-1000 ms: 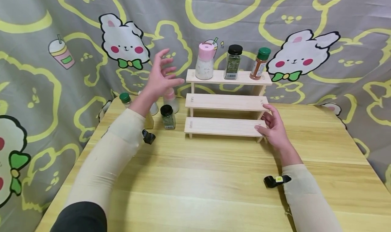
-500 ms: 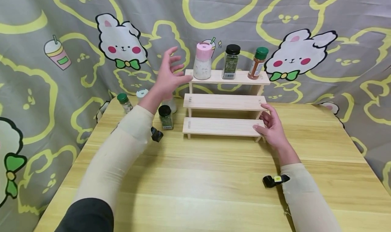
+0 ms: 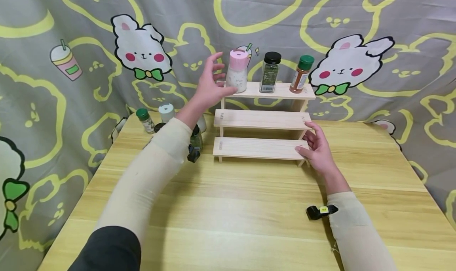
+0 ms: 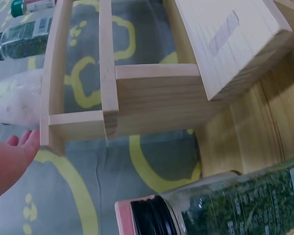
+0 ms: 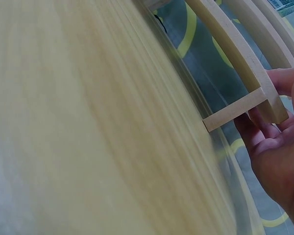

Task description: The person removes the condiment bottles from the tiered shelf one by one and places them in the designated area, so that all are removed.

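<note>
A three-tier wooden rack [image 3: 261, 148] stands on the table. On its top tier are a pink-capped shaker [image 3: 236, 79], a black-capped jar of green flakes [image 3: 270, 73] and a green-capped jar of orange-red spice [image 3: 302, 73]. My left hand [image 3: 210, 84] is at the shaker's left side, fingers spread and slightly bent, thumb across the lower front; whether it touches the glass I cannot tell. At the rack's right end, my right hand [image 3: 318, 148] grips the bottom tier, thumb on top. The right wrist view shows the fingers [image 5: 264, 132] beneath the board.
Left of the rack stand a green-capped jar [image 3: 145, 121], a white-capped container [image 3: 166, 112] and a black-capped herb jar [image 3: 196, 139], partly behind my left forearm. A patterned curtain [image 3: 192, 9] hangs behind the wooden table [image 3: 231, 211].
My left hand has moved right, from above the jars on the left to beside the pink-capped shaker. The right hand keeps its grip on the rack. The view has shifted slightly.
</note>
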Action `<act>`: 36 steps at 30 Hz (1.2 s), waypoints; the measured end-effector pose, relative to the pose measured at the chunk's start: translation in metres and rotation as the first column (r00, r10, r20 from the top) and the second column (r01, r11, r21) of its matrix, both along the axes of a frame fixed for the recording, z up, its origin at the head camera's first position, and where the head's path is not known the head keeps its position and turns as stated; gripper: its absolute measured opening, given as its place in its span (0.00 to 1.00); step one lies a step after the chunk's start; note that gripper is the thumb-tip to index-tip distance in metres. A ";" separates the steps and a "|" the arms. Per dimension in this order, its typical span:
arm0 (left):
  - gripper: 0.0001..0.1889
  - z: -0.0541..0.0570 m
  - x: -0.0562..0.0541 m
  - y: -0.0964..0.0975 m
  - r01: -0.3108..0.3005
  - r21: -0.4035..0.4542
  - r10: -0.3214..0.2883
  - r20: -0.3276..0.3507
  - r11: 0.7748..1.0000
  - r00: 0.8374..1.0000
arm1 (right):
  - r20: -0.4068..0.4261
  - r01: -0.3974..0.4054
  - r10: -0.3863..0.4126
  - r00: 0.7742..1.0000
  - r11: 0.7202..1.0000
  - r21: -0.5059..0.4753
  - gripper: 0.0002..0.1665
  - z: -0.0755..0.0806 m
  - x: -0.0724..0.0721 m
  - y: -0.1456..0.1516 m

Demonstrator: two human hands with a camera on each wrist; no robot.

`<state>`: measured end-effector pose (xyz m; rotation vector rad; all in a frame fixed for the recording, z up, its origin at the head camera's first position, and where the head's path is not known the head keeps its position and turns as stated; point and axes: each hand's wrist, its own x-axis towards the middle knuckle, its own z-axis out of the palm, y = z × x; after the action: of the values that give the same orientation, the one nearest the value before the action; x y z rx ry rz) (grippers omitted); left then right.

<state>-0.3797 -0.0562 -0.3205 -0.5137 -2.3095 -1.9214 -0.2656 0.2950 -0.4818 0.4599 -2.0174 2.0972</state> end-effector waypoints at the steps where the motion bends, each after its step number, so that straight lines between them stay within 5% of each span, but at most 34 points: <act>1: 0.56 0.000 0.000 0.002 -0.003 -0.005 0.003 0.001 1.000 1.000 | -0.001 -0.001 0.001 1.000 1.000 -0.001 0.51 0.000 0.000 0.000; 13: 0.56 -0.003 -0.009 0.015 -0.040 -0.037 0.041 0.018 0.999 0.999 | -0.010 -0.004 0.004 1.000 1.000 0.009 0.51 0.000 -0.001 0.002; 36: 0.53 -0.007 -0.015 0.031 -0.144 -0.148 0.135 -0.072 0.978 0.988 | 0.007 0.013 -0.013 1.000 1.000 0.012 0.51 0.001 0.000 0.000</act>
<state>-0.3948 -0.0253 -0.3273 -0.4056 -2.3954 -1.6528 -0.2660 0.2954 -0.4812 0.4400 -2.0326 2.0832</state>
